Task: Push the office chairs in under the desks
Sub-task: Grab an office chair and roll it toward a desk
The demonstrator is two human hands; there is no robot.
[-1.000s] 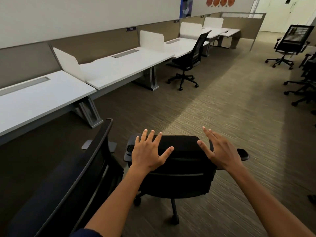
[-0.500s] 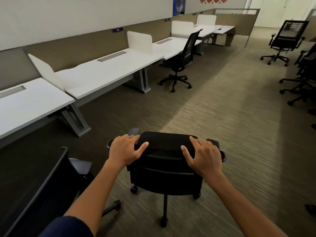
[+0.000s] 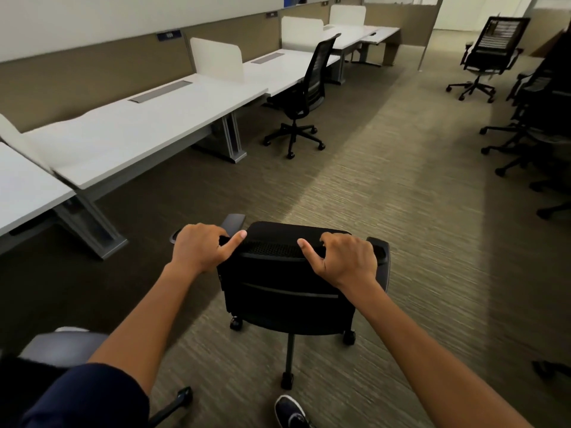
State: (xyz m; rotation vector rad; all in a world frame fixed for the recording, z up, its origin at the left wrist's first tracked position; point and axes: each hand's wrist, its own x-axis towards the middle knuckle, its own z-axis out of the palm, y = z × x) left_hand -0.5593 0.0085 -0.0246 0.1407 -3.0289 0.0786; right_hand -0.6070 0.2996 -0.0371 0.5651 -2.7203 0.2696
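Rolled forward along the carpet since a moment ago, a black office chair [image 3: 287, 291] now stands out in the aisle, its backrest top gripped by the person's left hand [image 3: 200, 250] and right hand [image 3: 346, 261], fingers curled over, thumbs behind. White desks [image 3: 148, 125] run ahead and left of the hands; another office chair [image 3: 304, 97] waits beyond.

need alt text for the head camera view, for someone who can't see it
Both bare hands, left hand and right hand, grip the top of a black mesh-backed office chair on brown carpet. Long white desks line the left wall; another black chair sits partly tucked ahead.
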